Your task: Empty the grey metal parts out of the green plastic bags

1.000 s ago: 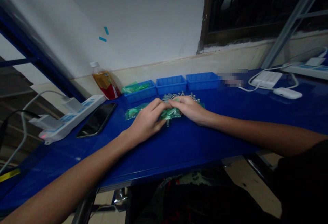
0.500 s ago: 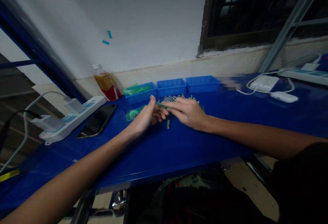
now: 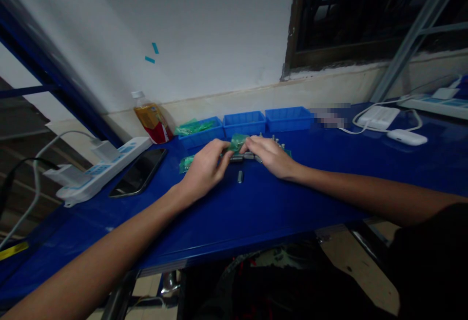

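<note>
A white wall (image 3: 219, 32) stands behind the blue tabletop (image 3: 237, 212). From my head view, my left grip (image 3: 205, 166) is nearly closed, thumb and fingers pinching one edge of a green bag (image 3: 238, 143). My right grip (image 3: 272, 158) has its fingertips closed on the bag's other side, so it hangs between them above some metal pieces (image 3: 248, 155). One loose metal cylinder (image 3: 240, 177) sits nearer me. Behind are three blue trays (image 3: 244, 124); a phone (image 3: 139, 173) lies left.

The sleeve (image 3: 433, 256) is black, the right hand (image 3: 271, 157) bare.
</note>
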Demonstrator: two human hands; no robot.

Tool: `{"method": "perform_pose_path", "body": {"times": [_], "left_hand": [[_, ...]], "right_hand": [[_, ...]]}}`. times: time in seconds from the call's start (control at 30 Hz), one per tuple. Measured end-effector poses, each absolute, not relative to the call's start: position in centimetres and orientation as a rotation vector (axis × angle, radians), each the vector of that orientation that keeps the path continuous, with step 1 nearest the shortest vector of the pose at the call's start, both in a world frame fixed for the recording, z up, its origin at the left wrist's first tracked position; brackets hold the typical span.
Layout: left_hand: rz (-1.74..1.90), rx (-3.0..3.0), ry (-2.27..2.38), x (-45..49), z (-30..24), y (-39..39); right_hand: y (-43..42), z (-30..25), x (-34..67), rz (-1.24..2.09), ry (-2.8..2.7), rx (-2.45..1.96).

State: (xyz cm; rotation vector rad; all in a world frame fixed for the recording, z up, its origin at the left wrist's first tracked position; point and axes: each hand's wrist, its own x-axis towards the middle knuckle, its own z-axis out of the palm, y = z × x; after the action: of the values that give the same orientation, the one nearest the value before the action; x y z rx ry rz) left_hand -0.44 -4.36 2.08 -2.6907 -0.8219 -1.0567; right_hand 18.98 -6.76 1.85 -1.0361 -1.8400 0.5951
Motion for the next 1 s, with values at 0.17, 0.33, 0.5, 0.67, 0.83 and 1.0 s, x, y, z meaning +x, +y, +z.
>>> {"method": "perform_pose_path", "body": {"times": [0.17, 0.33, 0.5, 0.67, 0.83, 1.0], "left_hand": [[-1.047, -2.731, -0.657, -0.4, 1.7, -3.9], [-0.979, -2.837, -0.661, -0.4, 1.6, -4.0], [-0.995, -2.96, -1.083, 0.0, 1.8, -4.5], [-1.214, -3.089, -1.723, 0.3, 2.5, -4.5], [-1.288, -3.068, -1.979, 0.1, 2.9, -4.1], [-1.25, -3.044, -1.99, 0.0, 2.9, -4.0]], "right_hand": [[-5.8, 1.7, 18.6, 1.081, -1.591, -1.122], [-5.6, 1.2, 18.5, 0.975, -1.612, -1.185], [-5.8, 0.8, 19.3, 0.133, -2.009, -0.957], [-5.8, 0.5, 19.4, -0.278, -2.221, -0.797], [-6.0, 0.4, 19.4, -0.495, -2.299, -0.756], [-5.9, 0.3, 19.6, -0.532, -2.395, -0.722]]}}
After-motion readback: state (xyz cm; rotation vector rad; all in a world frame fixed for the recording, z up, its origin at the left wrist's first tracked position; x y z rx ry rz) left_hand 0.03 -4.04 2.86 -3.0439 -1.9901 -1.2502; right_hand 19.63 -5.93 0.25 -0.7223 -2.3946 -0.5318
